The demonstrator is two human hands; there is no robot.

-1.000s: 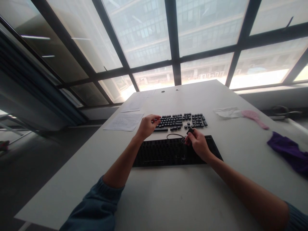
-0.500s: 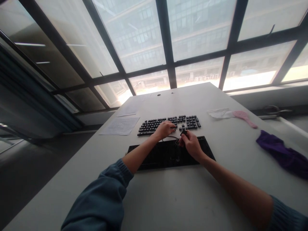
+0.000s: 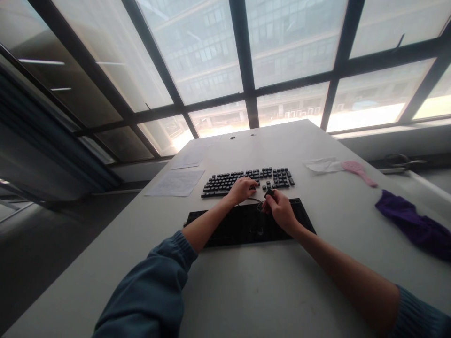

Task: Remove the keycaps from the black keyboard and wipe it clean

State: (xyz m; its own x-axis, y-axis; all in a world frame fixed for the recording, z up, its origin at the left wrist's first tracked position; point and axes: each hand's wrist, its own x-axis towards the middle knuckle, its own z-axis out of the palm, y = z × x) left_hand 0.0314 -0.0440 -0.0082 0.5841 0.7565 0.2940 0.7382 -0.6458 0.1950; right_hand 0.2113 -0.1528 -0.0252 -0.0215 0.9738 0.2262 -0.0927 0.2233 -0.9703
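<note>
From where I stand, the black keyboard base [image 3: 230,227] lies flat on the white table [image 3: 246,286], with rows of dark keycaps [image 3: 225,180] set out just beyond its far edge. The person's left hand [image 3: 242,188] is bent down at the near side of those rows, fingers curled; whether they pinch a keycap, I can't tell. The right hand [image 3: 282,210], above the base's right half, grips a small dark piece [image 3: 269,193] between thumb and finger, a thin wire loop [image 3: 260,206] just below it. I'd judge the keycaps light, stiff and smooth, apt to skid, best pinched by opposite sides; the base looks rigid and rather heavier, easiest held by its short ends. The gap between the base and keycaps is narrow, so a dragging wrist could upset the rows. There's more room along the near side; to the left, papers [image 3: 176,183] reach toward the table's edge, and well to the right lie a pink item [image 3: 357,171] and a purple cloth [image 3: 412,223].
</note>
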